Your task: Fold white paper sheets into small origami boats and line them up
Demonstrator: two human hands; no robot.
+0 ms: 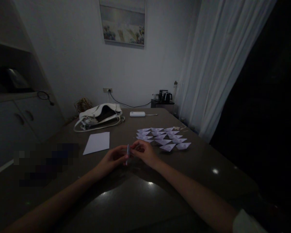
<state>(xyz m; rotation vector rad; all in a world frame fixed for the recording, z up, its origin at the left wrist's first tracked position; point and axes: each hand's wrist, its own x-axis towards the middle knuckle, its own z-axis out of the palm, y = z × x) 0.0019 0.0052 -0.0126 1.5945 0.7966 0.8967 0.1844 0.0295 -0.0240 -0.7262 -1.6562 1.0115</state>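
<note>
A small folded piece of paper [128,151] stands nearly on edge between my hands, above the dark table. My left hand [114,158] pinches it from the left, with the thumb low on it. From the right, my right hand [143,151] has its fingertips closed together at the paper's edge. The exact folds are too small to make out. Several folded paper boats [163,141] stand in rows just beyond my right hand. Flat white paper sheets [97,143] lie to the left, past my left hand.
A white handbag [100,116] lies at the table's back left. A white power bank [137,114] with a short cable lies farther back. Small scraps [178,128] lie behind the boats. A kettle [167,97] stands beyond the table [145,200], near the curtain [206,64].
</note>
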